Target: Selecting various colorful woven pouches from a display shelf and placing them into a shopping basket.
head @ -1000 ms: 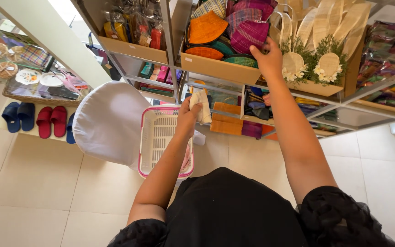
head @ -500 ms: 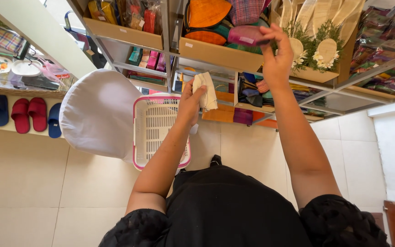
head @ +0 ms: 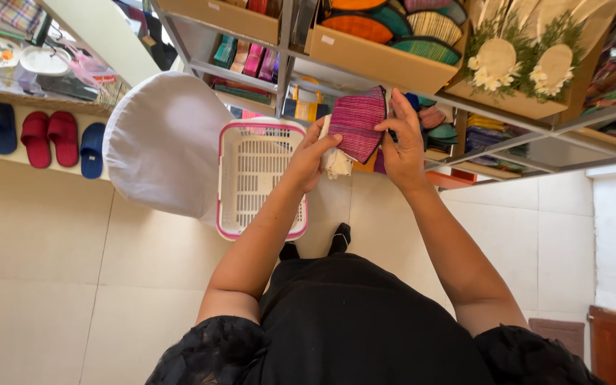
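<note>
A magenta striped woven pouch (head: 357,122) is held between both hands in front of the shelves. My right hand (head: 402,142) grips its right edge with the fingers pinched. My left hand (head: 310,155) touches the pouch's left side and also clasps a cream folded cloth (head: 336,161). A white basket with a pink rim (head: 257,175) sits on the floor just left of my left hand. A cardboard box (head: 383,58) of more round woven pouches stands on the shelf above.
A white rounded fabric item (head: 163,141) lies beside the basket. Red and blue slippers (head: 36,137) line a low shelf at left. Metal shelving (head: 536,146) holds a box of dried-flower fans (head: 524,68) and coloured goods. The floor is pale tile.
My right hand has come down from the top box with the magenta pouch, and both hands now meet on it. The view has shifted closer to the shelves.
</note>
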